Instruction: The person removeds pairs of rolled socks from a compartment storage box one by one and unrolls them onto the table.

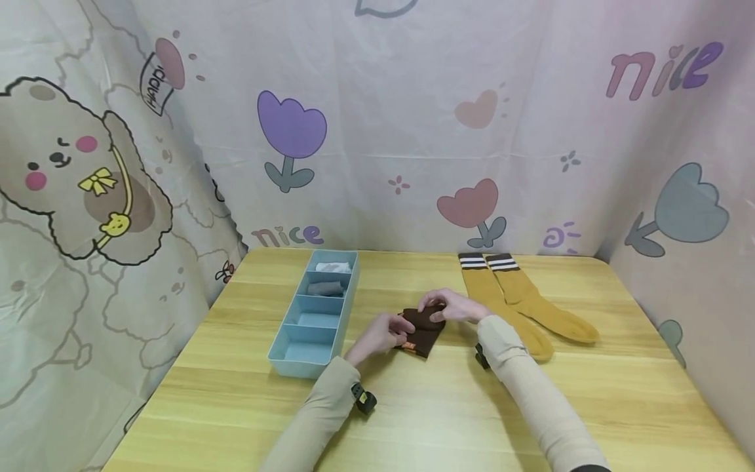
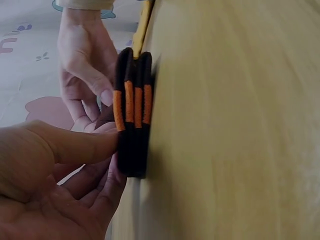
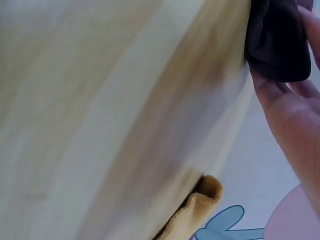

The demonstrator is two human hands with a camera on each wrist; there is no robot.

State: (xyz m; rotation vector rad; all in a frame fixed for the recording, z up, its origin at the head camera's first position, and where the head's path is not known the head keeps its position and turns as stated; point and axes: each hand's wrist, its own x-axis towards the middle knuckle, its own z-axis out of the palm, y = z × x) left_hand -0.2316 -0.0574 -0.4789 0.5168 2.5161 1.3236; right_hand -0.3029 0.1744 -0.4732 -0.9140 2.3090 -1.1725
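Note:
A folded pair of dark brown socks [image 1: 423, 335] lies on the table between both hands, orange bands showing at its near edge. Seen edge-on in the left wrist view, the brown cuffs [image 2: 133, 157] stack in several layers. My left hand [image 1: 379, 335] holds the bundle's left side, thumb and fingertips at its edge. My right hand [image 1: 455, 305] grips the far right part, fingers bent over the top. In the right wrist view the rounded fold of the socks [image 3: 280, 47] sits against the right fingers [image 3: 272, 90].
Left of the hands stands a light blue divided box [image 1: 348, 308]; its two far compartments hold a white folded item [image 1: 333, 267] and a grey folded item [image 1: 326, 289]. A pair of mustard socks [image 1: 533, 305] with striped cuffs lies flat at the right. A patterned curtain hangs behind the table.

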